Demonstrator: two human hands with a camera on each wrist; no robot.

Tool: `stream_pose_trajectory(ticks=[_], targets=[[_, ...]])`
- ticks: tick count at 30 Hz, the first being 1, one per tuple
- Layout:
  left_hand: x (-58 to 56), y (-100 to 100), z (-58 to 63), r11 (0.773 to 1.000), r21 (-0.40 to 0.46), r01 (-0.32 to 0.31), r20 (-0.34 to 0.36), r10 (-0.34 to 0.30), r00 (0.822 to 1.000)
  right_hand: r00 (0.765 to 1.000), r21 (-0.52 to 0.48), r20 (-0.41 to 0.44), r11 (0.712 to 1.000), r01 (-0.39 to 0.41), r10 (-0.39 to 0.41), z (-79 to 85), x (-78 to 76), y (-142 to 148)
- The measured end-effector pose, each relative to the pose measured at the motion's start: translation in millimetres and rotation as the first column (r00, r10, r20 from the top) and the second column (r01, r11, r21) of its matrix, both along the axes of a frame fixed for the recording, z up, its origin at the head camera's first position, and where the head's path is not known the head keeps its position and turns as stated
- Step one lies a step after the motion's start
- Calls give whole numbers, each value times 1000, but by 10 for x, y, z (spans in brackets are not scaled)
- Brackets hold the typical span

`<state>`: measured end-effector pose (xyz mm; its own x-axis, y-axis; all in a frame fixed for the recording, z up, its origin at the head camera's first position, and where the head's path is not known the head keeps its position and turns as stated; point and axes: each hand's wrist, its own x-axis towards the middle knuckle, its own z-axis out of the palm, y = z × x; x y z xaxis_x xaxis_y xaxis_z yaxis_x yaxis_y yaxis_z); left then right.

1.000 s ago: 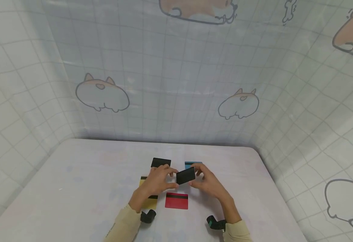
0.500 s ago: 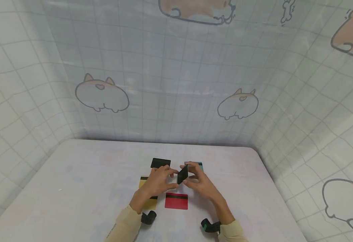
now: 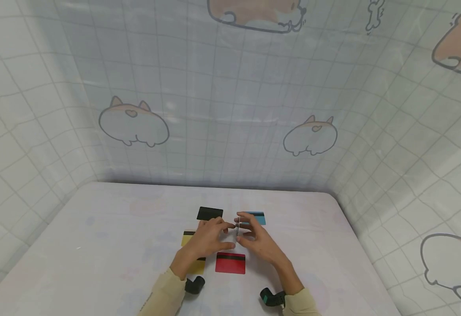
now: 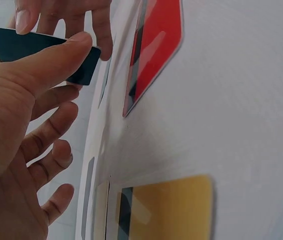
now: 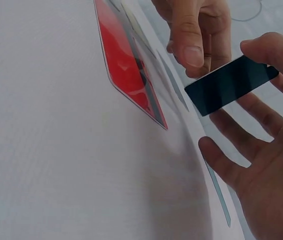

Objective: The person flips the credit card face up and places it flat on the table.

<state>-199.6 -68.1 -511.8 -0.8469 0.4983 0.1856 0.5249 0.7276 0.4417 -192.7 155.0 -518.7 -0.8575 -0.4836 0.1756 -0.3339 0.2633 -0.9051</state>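
Note:
A black card [image 5: 231, 85], edge-on in the head view, is held up over the table between both hands. My left hand [image 3: 208, 237] holds it by opposite edges, thumb [image 4: 66, 57] on one side and index fingertip on the other. From the right, my right hand [image 3: 260, 241] grips the same card, its thumb [image 5: 266, 47] on one long edge and fingers partly hidden behind. Flat below the hands lies a red card [image 3: 230, 263] with a dark stripe. Behind the right fingers is a blue card [image 3: 259, 218]. Another black card [image 3: 210, 213] rests beyond the left hand.
Two striped yellow cards, one farther back [image 3: 188, 238] and one nearer [image 3: 198, 266], are partly covered by the left arm. Both wrists carry black camera mounts. The white table [image 3: 116, 245] ends at a grid-patterned curtain [image 3: 222, 145] at the back and sides.
The held black card has turned from face-on to edge-on. My right hand has shifted left and now reaches farther around it, uncovering more of the blue card. The left hand barely moves.

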Motion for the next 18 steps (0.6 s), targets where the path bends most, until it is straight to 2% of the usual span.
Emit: stream_pose_trajectory(ticks=[7,18], targets=[[-48,-43,24,1000,-7,10,-10,-10,1000,995,85,-69,993,76,-71,17,-8,-22],[-182,-161,38,998,70,-6,2,5,1000,977,237,-179,958,159,-118,43,-65,-82]])
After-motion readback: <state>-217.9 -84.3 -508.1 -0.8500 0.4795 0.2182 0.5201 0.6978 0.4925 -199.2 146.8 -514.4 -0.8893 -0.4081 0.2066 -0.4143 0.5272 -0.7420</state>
